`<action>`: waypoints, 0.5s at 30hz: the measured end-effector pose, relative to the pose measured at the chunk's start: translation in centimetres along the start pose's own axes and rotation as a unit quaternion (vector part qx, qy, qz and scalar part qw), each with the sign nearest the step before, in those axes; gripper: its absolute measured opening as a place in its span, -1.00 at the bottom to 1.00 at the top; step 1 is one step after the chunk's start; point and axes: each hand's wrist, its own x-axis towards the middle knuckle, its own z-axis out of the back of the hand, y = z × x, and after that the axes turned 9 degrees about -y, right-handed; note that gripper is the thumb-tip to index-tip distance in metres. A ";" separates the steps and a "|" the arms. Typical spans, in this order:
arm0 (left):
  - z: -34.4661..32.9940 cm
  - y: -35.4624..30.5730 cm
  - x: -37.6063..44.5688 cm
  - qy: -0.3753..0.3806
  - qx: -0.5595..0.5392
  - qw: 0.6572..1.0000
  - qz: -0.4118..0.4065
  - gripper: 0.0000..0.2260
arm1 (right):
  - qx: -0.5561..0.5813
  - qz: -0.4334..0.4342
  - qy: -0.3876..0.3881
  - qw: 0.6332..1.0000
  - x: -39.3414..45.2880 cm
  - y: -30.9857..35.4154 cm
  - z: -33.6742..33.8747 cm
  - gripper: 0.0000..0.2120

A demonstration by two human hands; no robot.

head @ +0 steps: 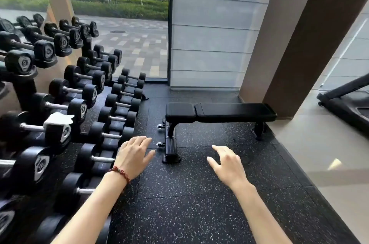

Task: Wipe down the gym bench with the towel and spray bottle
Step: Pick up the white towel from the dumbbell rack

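A black padded gym bench (229,113) stands flat on the speckled rubber floor ahead, its length running left to right. A white folded towel (59,119) lies on a dumbbell in the rack at my left. No spray bottle shows in the view. My left hand (133,155), with a red bead bracelet at the wrist, hovers open below the bench's left end, fingers spread and empty. My right hand (227,161) hovers open in front of the bench, also empty. Both hands are well short of the bench and apart from the towel.
A tiered rack of black dumbbells (83,104) fills the left side. A brown pillar (289,44) rises behind the bench's right end. A treadmill (347,102) stands at the far right on pale flooring. Glass wall and blind lie behind.
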 end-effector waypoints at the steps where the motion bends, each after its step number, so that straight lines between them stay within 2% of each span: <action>1: -0.8 0.6 0.8 -0.006 -0.001 1.000 -0.002 -0.65 | 0.004 0.000 -0.003 1.000 1.0 0.0 -0.6 -0.55; 15: -9.4 11.8 16.3 0.035 0.022 0.999 -0.011 -0.53 | 0.012 -0.014 0.012 1.000 20.9 4.6 -9.4 -0.55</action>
